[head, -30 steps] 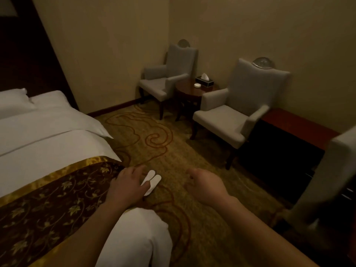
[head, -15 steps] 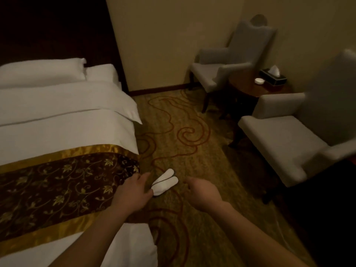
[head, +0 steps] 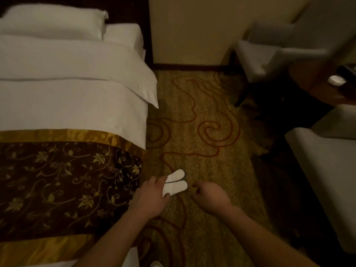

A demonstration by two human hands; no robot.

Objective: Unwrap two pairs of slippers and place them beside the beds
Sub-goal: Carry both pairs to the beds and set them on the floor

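A pair of white slippers [head: 176,182] lies side by side on the patterned carpet, close to the side of the bed [head: 73,105], level with its brown and gold runner [head: 63,180]. The slippers look small and cast a shadow on the carpet. My left hand [head: 150,197] hangs above them with its fingers loosely spread and covers their near ends. My right hand [head: 211,197] hovers just right of the slippers, fingers loosely curled, holding nothing. No wrapping and no second pair is in view.
A grey armchair [head: 269,54] stands at the far wall. A round wooden side table [head: 317,87] with a small white dish stands right of it. A second armchair [head: 327,170] fills the right edge. Patterned carpet [head: 202,116] runs between bed and chairs.
The view has swung left and down, so the bed now fills the left and the chairs have slid to the right edge. Both hands and the slippers keep about the same places in view.
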